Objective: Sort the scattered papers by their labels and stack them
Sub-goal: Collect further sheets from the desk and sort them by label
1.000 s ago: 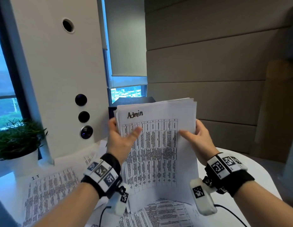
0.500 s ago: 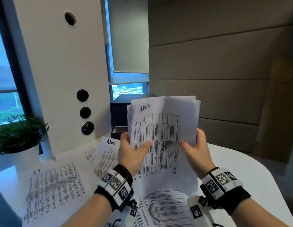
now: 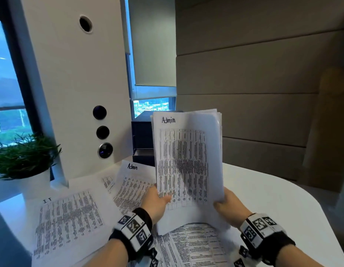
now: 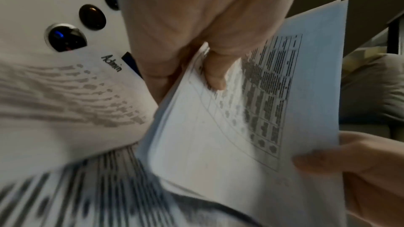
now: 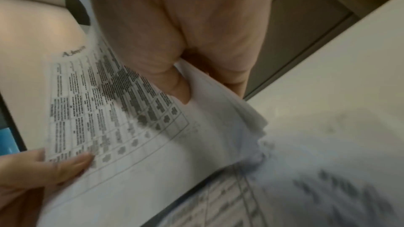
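Left hand (image 3: 154, 202) and right hand (image 3: 228, 206) each pinch a lower corner of the upright stack (image 3: 188, 160) headed "Admin", above table (image 3: 273, 199) sheets marked "Admin" (image 3: 131, 182) and "IT" (image 3: 69, 220).

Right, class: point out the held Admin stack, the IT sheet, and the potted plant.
Admin stack (image 3: 188, 162), head view, middle of front page.
IT sheet (image 3: 69, 218), head view, its printed table.
Potted plant (image 3: 24, 155), head view, the leaves.

Thin matt printed paper forms the sheaf (image 3: 188, 160). At nine o'clock, a sheet (image 3: 69, 218) lies on a smooth white table (image 3: 273, 209).
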